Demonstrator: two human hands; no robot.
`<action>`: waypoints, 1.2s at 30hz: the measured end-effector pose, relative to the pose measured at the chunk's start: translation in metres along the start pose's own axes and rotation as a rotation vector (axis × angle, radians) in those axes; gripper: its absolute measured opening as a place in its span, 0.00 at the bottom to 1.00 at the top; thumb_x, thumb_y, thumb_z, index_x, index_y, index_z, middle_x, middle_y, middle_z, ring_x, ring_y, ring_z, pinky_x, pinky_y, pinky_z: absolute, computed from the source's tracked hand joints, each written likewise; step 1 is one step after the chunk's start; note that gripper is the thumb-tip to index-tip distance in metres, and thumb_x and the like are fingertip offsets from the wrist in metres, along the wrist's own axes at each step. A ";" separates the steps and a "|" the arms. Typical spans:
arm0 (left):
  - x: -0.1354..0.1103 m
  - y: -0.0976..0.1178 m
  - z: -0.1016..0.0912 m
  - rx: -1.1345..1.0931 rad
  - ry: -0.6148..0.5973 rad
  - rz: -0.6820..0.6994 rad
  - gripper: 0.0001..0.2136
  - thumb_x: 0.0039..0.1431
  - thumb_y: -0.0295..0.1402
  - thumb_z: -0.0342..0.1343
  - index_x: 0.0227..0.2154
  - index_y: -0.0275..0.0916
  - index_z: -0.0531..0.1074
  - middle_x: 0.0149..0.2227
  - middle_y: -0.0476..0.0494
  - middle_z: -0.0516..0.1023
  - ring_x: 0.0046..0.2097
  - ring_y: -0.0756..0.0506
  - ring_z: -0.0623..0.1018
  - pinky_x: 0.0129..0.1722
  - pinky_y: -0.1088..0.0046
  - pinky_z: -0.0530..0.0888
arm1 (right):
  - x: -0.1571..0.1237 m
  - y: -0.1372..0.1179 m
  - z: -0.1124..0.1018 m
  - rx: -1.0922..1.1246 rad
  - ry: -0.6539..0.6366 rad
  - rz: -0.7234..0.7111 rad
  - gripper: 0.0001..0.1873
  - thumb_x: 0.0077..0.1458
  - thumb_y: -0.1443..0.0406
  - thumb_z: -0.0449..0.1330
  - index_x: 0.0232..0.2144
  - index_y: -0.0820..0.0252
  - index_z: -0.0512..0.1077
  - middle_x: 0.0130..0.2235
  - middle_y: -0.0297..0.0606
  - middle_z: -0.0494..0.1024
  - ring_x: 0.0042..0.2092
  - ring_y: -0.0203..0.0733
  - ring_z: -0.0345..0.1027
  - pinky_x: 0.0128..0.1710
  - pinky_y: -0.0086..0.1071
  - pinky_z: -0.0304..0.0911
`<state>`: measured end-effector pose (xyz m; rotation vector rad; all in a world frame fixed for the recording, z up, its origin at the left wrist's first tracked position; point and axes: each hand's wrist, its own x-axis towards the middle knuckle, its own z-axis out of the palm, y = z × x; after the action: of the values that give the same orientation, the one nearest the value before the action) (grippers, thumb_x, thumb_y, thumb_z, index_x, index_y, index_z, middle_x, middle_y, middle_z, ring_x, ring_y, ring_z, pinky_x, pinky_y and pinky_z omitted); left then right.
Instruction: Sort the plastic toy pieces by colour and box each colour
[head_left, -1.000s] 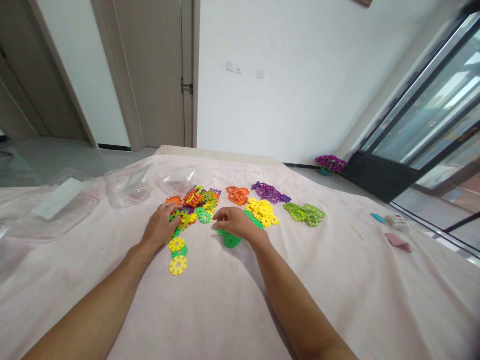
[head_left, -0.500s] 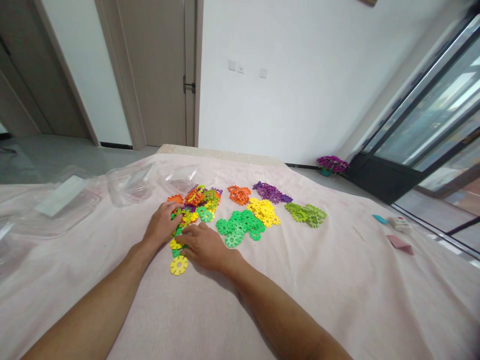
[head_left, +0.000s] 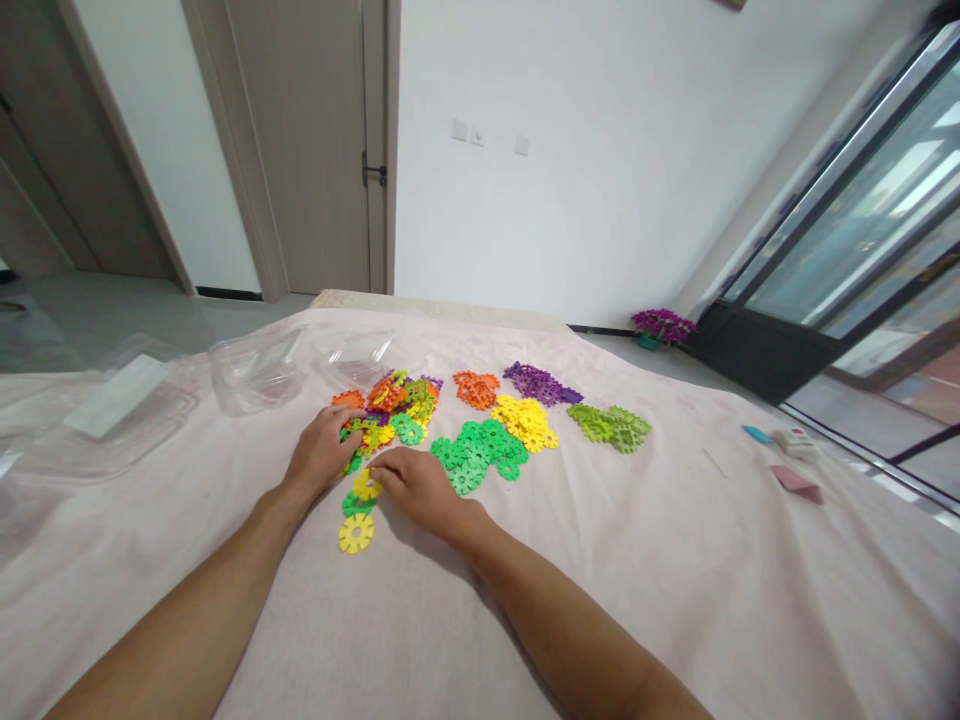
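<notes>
Flat plastic snowflake discs lie on a pink cloth (head_left: 465,600). A mixed pile (head_left: 397,405) sits left of sorted groups: orange (head_left: 478,389), purple (head_left: 538,383), yellow (head_left: 525,421), light green (head_left: 611,426) and dark green (head_left: 478,453). My left hand (head_left: 321,452) rests with curled fingers on the near edge of the mixed pile. My right hand (head_left: 417,484) lies beside it, its fingertips pinching a yellow disc (head_left: 366,487). A green disc (head_left: 353,505) and another yellow disc (head_left: 355,533) lie just in front of the hands.
Clear plastic containers (head_left: 259,370) and a lid (head_left: 112,400) stand at the left on the cloth. Small blue, white and pink items (head_left: 791,455) lie at the right. A potted purple plant (head_left: 661,327) sits on the floor by the glass door.
My right hand left the dark green group, swung left to the loose discs by my left hand and closed on a yellow disc. My left hand stayed on the mixed pile.
</notes>
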<state>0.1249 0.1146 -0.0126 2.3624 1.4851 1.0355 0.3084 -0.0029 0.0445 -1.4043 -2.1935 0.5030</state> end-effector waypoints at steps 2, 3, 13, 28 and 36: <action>0.000 0.000 0.000 0.003 0.000 0.000 0.17 0.59 0.37 0.50 0.48 0.39 0.77 0.52 0.38 0.76 0.57 0.39 0.73 0.61 0.60 0.68 | -0.001 -0.001 -0.002 0.082 -0.120 -0.035 0.11 0.65 0.66 0.56 0.44 0.55 0.78 0.43 0.32 0.81 0.43 0.36 0.72 0.43 0.26 0.61; 0.000 0.000 0.000 0.004 0.001 -0.003 0.18 0.59 0.37 0.50 0.48 0.39 0.77 0.53 0.37 0.76 0.57 0.38 0.73 0.61 0.60 0.68 | -0.002 -0.002 -0.003 0.092 -0.178 -0.060 0.10 0.64 0.65 0.58 0.44 0.54 0.79 0.43 0.32 0.80 0.42 0.36 0.72 0.43 0.26 0.61; 0.000 -0.003 0.003 -0.010 0.011 0.006 0.18 0.57 0.36 0.51 0.48 0.39 0.77 0.53 0.37 0.76 0.56 0.39 0.73 0.61 0.61 0.67 | -0.004 -0.005 0.000 0.024 -0.296 -0.191 0.18 0.51 0.56 0.70 0.41 0.58 0.75 0.38 0.34 0.74 0.39 0.38 0.66 0.35 0.27 0.57; -0.001 -0.002 0.003 -0.020 0.009 0.009 0.18 0.58 0.38 0.50 0.47 0.39 0.78 0.53 0.36 0.76 0.57 0.37 0.74 0.61 0.58 0.67 | -0.004 0.092 -0.099 -0.084 0.250 0.353 0.03 0.52 0.67 0.64 0.32 0.60 0.75 0.32 0.32 0.77 0.33 0.35 0.67 0.31 0.27 0.53; -0.001 -0.003 0.004 -0.014 0.003 0.000 0.19 0.58 0.38 0.50 0.48 0.38 0.77 0.53 0.36 0.76 0.57 0.37 0.73 0.61 0.58 0.67 | -0.036 0.137 -0.146 -0.369 0.491 0.734 0.11 0.54 0.64 0.62 0.40 0.60 0.78 0.43 0.43 0.80 0.44 0.45 0.72 0.39 0.32 0.60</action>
<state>0.1251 0.1161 -0.0168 2.3520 1.4741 1.0470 0.5057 0.0265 0.0817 -2.2503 -1.3790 -0.0411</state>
